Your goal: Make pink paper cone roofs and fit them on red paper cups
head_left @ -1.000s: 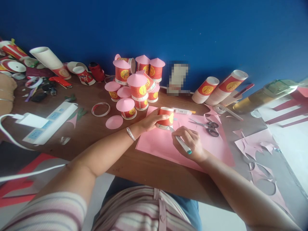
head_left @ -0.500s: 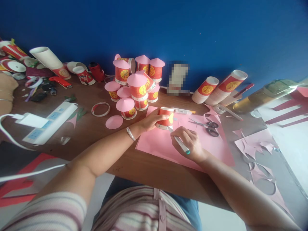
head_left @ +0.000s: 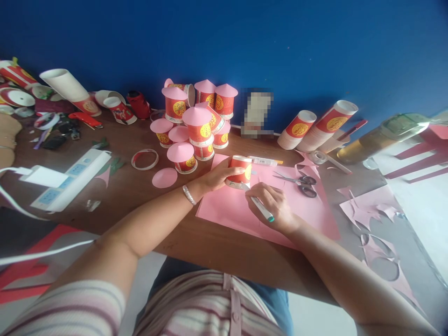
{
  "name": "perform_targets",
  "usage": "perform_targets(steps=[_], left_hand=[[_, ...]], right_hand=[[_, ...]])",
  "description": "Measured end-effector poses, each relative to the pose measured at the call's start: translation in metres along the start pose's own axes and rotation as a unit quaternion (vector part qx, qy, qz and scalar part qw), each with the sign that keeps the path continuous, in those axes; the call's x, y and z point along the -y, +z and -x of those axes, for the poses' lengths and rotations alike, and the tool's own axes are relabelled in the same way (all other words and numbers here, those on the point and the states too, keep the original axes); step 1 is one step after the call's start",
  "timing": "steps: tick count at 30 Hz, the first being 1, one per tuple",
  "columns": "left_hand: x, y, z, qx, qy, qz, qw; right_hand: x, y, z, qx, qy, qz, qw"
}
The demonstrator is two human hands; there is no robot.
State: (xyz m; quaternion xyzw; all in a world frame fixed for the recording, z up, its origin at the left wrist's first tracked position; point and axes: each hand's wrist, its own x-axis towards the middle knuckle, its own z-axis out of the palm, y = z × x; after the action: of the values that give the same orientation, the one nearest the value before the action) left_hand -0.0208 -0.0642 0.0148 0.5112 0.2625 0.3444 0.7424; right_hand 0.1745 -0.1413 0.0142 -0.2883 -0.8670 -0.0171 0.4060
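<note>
My left hand [head_left: 221, 177] is wrapped round a red paper cup [head_left: 239, 171] with a yellow emblem, keeping it upright over a pink paper sheet [head_left: 227, 210]. Between the fingers of my right hand [head_left: 271, 203] is a white marker pen [head_left: 261, 208] with a green end. Its tip meets or nearly meets the white lower band of the cup; the exact contact is too small to tell. Scissors [head_left: 304, 183] lie on the pink sheet to the right of the hands. Behind the cup rests another white marker [head_left: 264, 161] with an orange end.
Several red cups with pink cone roofs [head_left: 198, 122] stand behind my left hand. A pink paper disc [head_left: 164, 178] and a cut ring [head_left: 144, 159] lie left. Further left is a power strip [head_left: 72, 179]. Stacked cups [head_left: 297, 130], a bottle [head_left: 381, 137] and paper scraps [head_left: 367, 205] are right.
The whole view has shifted slightly. My right hand and the pen have moved a little left along the cup's lower band; my left hand keeps its grip on the cup.
</note>
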Motion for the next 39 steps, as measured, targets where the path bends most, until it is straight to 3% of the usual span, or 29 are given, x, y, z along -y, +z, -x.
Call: perform_targets(steps=[15, 28, 39], left_hand=[[0.0017, -0.0013, -0.0027, 0.029, 0.007, 0.008, 1.0], [0.0016, 0.0, 0.0, -0.011, 0.002, 0.034, 0.999], [0.0026, -0.0051, -0.0021, 0.018, 0.001, 0.014, 1.0]], right_hand=[[-0.0047, -0.0018, 0.0011, -0.011, 0.013, -0.005, 1.0], [-0.0018, -0.0015, 0.0026, -0.006, 0.021, -0.001, 1.0], [-0.0046, -0.0023, 0.0006, -0.014, 0.023, 0.014, 1.0]])
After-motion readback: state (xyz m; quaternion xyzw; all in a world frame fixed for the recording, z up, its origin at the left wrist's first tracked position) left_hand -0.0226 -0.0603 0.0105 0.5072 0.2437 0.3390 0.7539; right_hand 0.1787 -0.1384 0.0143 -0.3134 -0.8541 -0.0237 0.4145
